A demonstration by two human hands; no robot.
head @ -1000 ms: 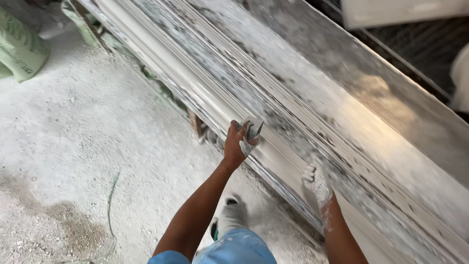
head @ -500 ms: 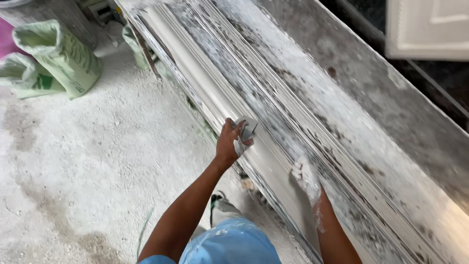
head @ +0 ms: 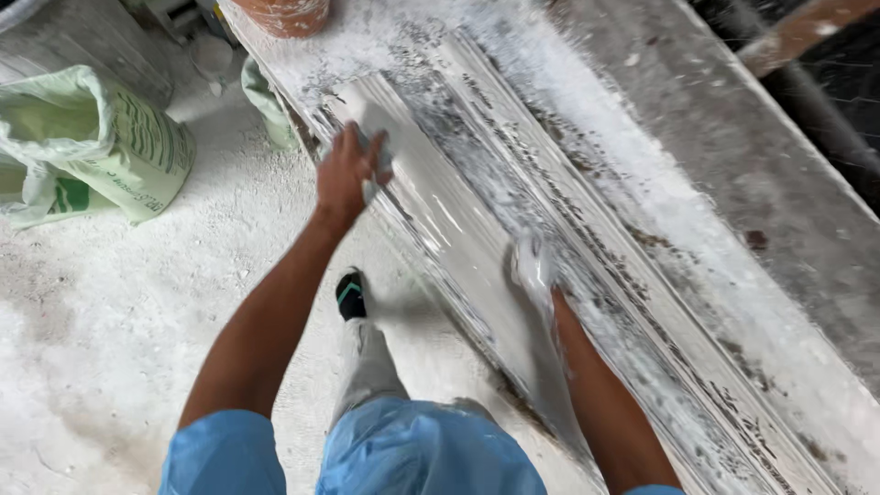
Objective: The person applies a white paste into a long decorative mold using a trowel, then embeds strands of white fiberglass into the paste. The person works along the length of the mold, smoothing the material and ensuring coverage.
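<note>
— Left hand (head: pixel 346 174)?
— Fingers curled on a small pale tool, pressed onto the wet plaster moulding (head: pixel 458 238) along the bench (head: pixel 761 211).
— Right hand (head: pixel 534 266)?
— Plaster-coated, flat on the moulding (finger spread unclear).

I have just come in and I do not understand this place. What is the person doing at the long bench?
A person in blue clothes leans over a long plaster moulding lying wet on a white-spattered bench. The left hand presses a small pale tool against the moulding's near edge. The right hand, coated in plaster, rests flat on it. A green sack sits on the dusty floor.
</note>
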